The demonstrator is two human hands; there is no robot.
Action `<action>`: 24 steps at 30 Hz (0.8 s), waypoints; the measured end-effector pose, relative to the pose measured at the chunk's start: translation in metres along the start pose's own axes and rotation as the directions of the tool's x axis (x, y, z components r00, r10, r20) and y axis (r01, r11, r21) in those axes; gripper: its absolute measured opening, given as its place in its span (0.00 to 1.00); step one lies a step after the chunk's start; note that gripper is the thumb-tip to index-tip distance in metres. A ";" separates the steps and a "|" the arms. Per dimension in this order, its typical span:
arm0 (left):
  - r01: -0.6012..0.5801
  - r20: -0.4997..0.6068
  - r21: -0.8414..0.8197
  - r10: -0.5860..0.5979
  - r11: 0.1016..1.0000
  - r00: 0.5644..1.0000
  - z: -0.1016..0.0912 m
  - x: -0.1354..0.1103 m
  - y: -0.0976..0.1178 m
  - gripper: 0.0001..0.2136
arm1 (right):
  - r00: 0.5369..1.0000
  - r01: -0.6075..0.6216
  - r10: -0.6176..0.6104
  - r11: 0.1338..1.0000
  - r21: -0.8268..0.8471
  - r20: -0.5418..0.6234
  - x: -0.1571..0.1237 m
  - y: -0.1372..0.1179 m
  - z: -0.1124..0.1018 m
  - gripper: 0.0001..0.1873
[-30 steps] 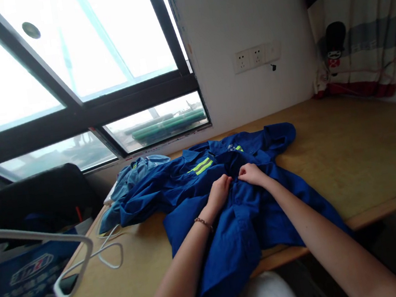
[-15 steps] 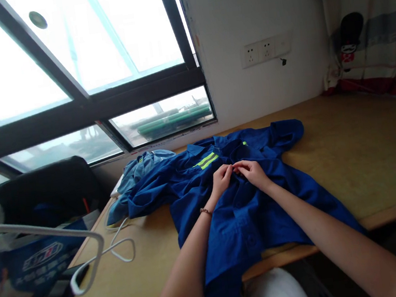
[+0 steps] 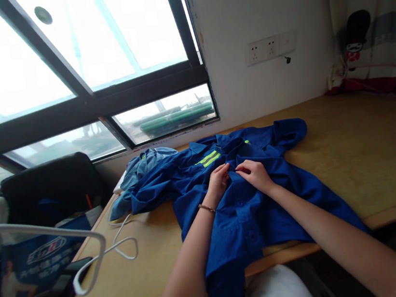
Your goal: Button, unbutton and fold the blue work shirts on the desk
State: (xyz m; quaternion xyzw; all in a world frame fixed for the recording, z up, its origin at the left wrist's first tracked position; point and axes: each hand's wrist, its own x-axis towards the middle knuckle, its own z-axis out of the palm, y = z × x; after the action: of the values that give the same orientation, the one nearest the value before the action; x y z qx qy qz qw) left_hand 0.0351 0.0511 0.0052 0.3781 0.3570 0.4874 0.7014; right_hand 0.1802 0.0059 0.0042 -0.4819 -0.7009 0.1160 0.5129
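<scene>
A blue work shirt (image 3: 213, 236) with yellow-green reflective stripes lies spread on the tan table (image 3: 374, 154), its hem hanging over the front edge. At the upper part of its front opening, my left hand (image 3: 219, 181) pinches the fabric between thumb and fingers. Just to the right, my right hand (image 3: 254, 173) is also closed in a pinch on the shirt's front edge. A small gap separates the fingertips of the two hands. Down the front below them, buttons show on the cloth. A bracelet (image 3: 206, 208) circles my left wrist.
Lighter blue clothing (image 3: 137, 172) is bunched behind the shirt's left sleeve. A white cable (image 3: 125, 248) curls on the table's left side. A black chair (image 3: 51, 185) and a printed blue bag (image 3: 34, 265) stand at left. Wall sockets (image 3: 261, 51) and a curtain (image 3: 378, 22) are behind.
My fingertips, which met at the shirt front, are now slightly apart. The left hand has turned a little and both still pinch the cloth. The view has shifted slightly.
</scene>
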 end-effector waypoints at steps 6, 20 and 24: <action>0.011 0.040 -0.005 -0.011 1.000 0.999 -0.004 0.003 -0.004 0.12 | 0.999 0.026 -0.020 0.992 -0.125 0.049 -0.003 -0.001 0.001 0.05; 0.057 0.129 0.080 -0.067 0.995 0.989 -0.007 0.002 -0.003 0.12 | 0.995 0.097 -0.100 0.986 -0.133 -0.016 -0.005 -0.002 -0.001 0.06; 0.029 0.074 0.080 -0.035 0.996 0.997 -0.004 0.002 -0.005 0.13 | 0.993 0.116 -0.118 0.989 -0.091 -0.018 -0.005 -0.004 -0.001 0.07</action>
State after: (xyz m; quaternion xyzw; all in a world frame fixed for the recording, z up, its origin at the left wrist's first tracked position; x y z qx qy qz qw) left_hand 0.0344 0.0529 -0.0012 0.4177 0.3554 0.4473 0.7065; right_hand 0.1790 0.0000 0.0042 -0.4638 -0.7264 0.0485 0.5049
